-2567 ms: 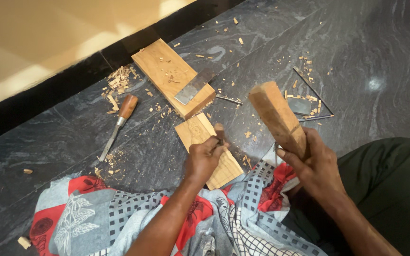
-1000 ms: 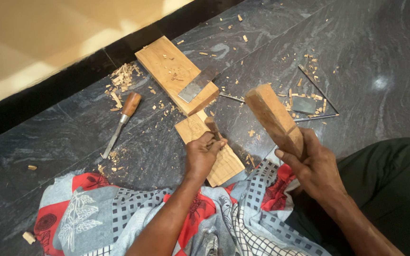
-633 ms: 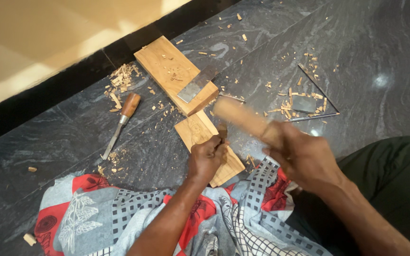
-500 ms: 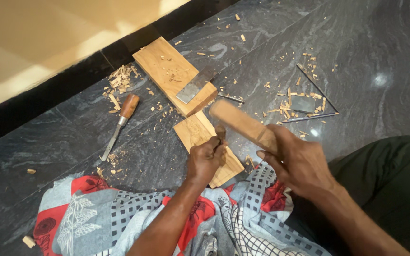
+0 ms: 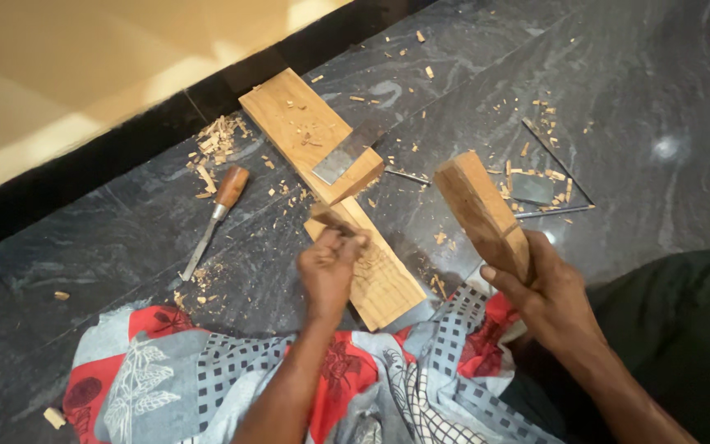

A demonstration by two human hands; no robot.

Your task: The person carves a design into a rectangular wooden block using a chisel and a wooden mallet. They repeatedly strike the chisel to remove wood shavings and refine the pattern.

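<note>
My left hand grips a wooden-handled chisel whose tip rests on a small light wooden block lying on the dark stone floor. Faint carved lines show on the block's top. My right hand holds a thick wooden mallet block, raised and tilted above the floor to the right of the chisel, apart from it.
A larger wooden plank with a flat metal blade on it lies beyond the block. A second chisel lies to the left among wood chips. A small stone and thin metal rods are at right. Patterned red-and-grey cloth covers my lap.
The mallet swung down onto the chisel handle about half a second ago and is now lifted back up to the right. My left hand kept the chisel on the block.
</note>
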